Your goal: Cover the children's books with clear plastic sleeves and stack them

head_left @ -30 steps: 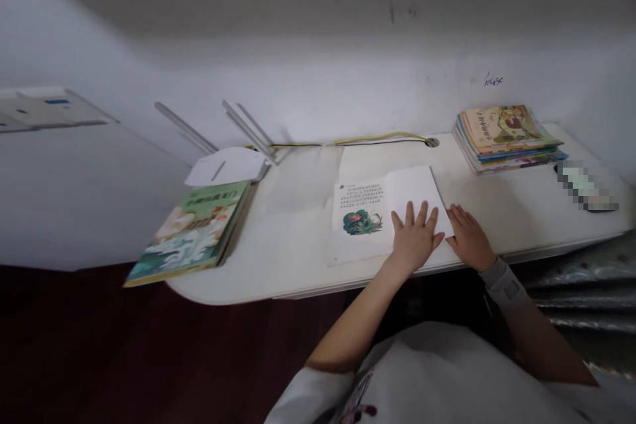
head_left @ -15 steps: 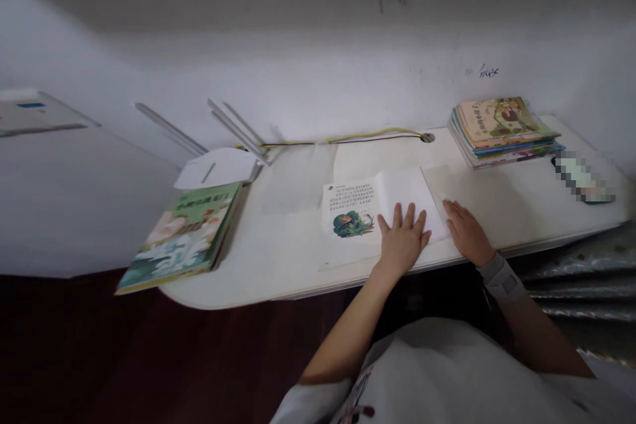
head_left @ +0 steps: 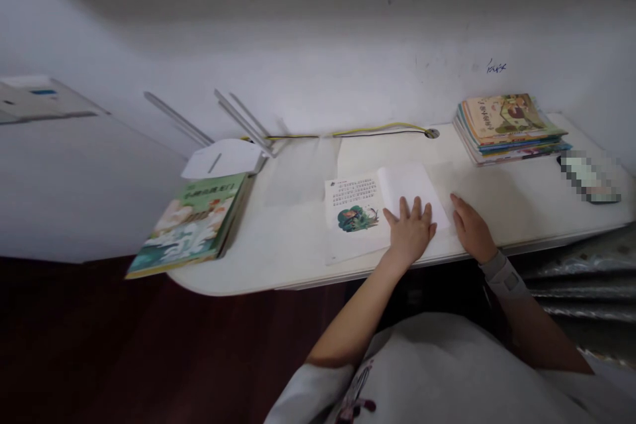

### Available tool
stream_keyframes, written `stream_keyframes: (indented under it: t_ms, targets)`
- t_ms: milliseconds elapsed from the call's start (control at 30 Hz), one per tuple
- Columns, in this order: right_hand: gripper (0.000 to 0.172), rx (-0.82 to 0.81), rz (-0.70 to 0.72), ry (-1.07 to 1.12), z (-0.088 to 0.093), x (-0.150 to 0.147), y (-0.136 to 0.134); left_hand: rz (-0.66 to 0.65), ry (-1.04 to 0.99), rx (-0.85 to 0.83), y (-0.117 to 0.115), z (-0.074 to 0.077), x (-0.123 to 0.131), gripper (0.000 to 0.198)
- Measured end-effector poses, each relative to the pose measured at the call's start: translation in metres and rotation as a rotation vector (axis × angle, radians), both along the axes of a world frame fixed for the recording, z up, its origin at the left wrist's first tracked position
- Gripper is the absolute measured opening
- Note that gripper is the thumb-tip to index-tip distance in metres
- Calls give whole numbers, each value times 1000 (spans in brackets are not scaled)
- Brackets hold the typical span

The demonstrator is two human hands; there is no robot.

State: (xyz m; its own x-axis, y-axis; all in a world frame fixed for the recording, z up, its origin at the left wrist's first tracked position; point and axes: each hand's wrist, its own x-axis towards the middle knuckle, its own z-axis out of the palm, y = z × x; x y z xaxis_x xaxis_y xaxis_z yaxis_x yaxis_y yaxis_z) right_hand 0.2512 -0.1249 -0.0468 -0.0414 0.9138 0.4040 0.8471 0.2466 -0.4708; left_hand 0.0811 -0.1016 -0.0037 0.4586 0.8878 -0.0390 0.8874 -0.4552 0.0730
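Note:
An open booklet (head_left: pixel 352 238) lies on the white desk, with printed text and a green picture on its left page. Its right side is a blank white page (head_left: pixel 407 179). My left hand (head_left: pixel 411 232) lies flat on that blank side, fingers spread. Just right of the booklet, my right hand (head_left: pixel 473 230) rests on its edge with fingers stretched out and nothing in its grasp. A thin translucent sheet (head_left: pixel 442 175) appears to stick out past the booklet's right edge. Whether the right fingertips touch that sheet, I cannot tell.
Left on the desk (head_left: pixel 278 238) are a stack of picture books (head_left: pixel 193 225) overhanging the edge and a white router (head_left: pixel 223 158) with antennas. Another book stack (head_left: pixel 511 129) and a phone (head_left: pixel 589 179) sit right. A yellow cable (head_left: pixel 377 127) runs along the wall.
The whole view has shifted slightly. My left hand stays flat on the blank page. My right hand remains beside the booklet, its fingers a little farther from the page edge.

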Motion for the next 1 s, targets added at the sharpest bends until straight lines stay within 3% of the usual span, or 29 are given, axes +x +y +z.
stream_keyframes:
  t_ms: [233, 667, 800, 1000]
  targets:
    - [46, -24, 11, -36, 1, 0, 1, -29, -10, 38, -5, -2, 8, 53]
    - [45, -57, -53, -246, 0, -7, 1, -94, -4, 4, -17, 0, 1, 54]
    - [41, -78, -39, -339, 6, -4, -1, -175, 17, -53, 0, 10, -7, 59]
    - [43, -155, 133, -407, 28, 13, 26, -326, 50, -57, 56, 23, -5, 65]
